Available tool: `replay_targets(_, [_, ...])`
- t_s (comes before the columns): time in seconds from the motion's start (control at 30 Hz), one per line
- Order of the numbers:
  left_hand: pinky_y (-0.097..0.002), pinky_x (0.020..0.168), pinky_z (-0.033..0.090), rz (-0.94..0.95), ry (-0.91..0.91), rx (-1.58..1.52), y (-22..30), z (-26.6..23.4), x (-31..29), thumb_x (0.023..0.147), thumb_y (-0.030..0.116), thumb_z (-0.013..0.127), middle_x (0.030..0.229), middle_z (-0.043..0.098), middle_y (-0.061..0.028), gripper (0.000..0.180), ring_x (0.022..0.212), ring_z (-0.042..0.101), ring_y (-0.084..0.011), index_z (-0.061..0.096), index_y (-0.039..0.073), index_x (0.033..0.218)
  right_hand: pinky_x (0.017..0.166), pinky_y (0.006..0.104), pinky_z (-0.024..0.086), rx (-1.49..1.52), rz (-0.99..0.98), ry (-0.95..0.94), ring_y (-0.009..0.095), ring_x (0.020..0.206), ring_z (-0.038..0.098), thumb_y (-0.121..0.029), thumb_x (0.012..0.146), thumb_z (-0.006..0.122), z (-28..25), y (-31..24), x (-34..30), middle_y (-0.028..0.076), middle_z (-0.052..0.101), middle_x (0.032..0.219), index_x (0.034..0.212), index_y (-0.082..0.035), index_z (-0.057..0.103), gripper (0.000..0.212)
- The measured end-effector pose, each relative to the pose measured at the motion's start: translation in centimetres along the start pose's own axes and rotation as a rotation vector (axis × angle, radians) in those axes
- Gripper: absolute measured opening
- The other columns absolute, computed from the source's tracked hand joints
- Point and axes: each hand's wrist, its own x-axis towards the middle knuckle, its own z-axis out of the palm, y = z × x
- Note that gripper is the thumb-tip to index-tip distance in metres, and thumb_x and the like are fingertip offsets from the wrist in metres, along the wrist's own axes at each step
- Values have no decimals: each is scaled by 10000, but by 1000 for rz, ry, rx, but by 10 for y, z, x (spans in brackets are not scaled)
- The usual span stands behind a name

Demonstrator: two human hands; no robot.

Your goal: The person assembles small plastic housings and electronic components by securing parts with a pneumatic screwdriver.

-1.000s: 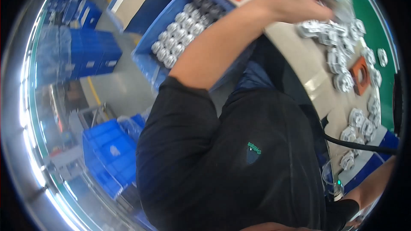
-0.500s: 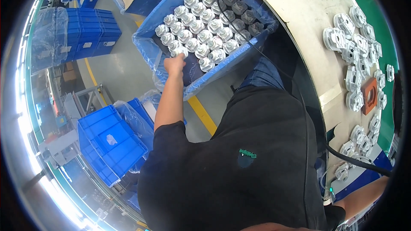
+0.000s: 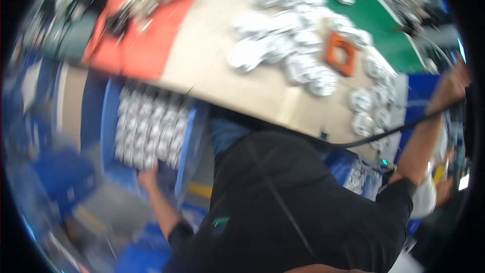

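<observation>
My left hand [image 3: 148, 177] is down inside a blue lined bin [image 3: 107, 156], at the near end of its rows of silvery-white metal parts [image 3: 151, 126]. Motion blur smears its fingers, so I cannot see whether a part is between them. Out at the far right, my right hand [image 3: 456, 80] is raised beside the blue end of the workbench. Its fingers are blurred too. A black cable [image 3: 399, 130] runs past that forearm. More of the white metal parts [image 3: 273, 38] lie grouped on the bench, around an orange block with a round hole [image 3: 341, 54].
An orange-red mat [image 3: 146, 45] with a heap of thin pieces covers the bench's left end. Blue crates [image 3: 63, 177] stand on the floor at left. Another bag-lined blue bin [image 3: 356, 177] sits under the bench. A person's hand [image 3: 444, 190] shows at far right.
My view has swung right, bringing the bench to the middle and the bin to the left. My right hand has come into sight at the right. The left hand remains in the bin.
</observation>
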Motion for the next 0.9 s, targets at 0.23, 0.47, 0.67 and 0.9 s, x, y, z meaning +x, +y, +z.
replay_targets(0.23, [-340, 892, 516, 714, 352, -485, 249, -201, -64, 938, 246, 755, 1053, 664, -144, 458, 957, 641, -231, 589, -76, 1218, 1059, 421, 527, 197, 19, 157, 313, 1188, 641, 81, 886, 716, -16, 0, -12, 231, 597, 1270, 1286, 77, 431, 491])
replay_targets(0.47, [-406, 964, 523, 1834, -201, -391, 641, -167, -198, 794, 270, 846, 1241, 635, -188, 590, 1154, 629, -352, 616, -10, 1259, 1092, 415, 459, 176, 311, -24, 310, 1292, 563, 28, 934, 666, -63, -20, -57, 236, 561, 1337, 1374, 87, 419, 509])
replay_targets(0.67, [-454, 1054, 478, 1899, -126, 307, 834, -54, -276, 648, 307, 923, 1350, 557, -252, 924, 1247, 563, -411, 498, 35, 1423, 1048, 390, 457, 181, 418, -245, 264, 1128, 612, 60, 926, 641, -120, -38, -89, 216, 540, 1356, 1377, 67, 438, 495])
replay_targets(0.9, [-424, 1007, 521, 1889, -158, 801, 872, 3, -283, 657, 256, 884, 1287, 652, -149, 733, 1184, 630, -329, 609, 124, 1323, 960, 353, 487, 47, 629, -436, 222, 974, 635, 78, 882, 667, -181, -40, -127, 193, 583, 1305, 1331, 19, 524, 474])
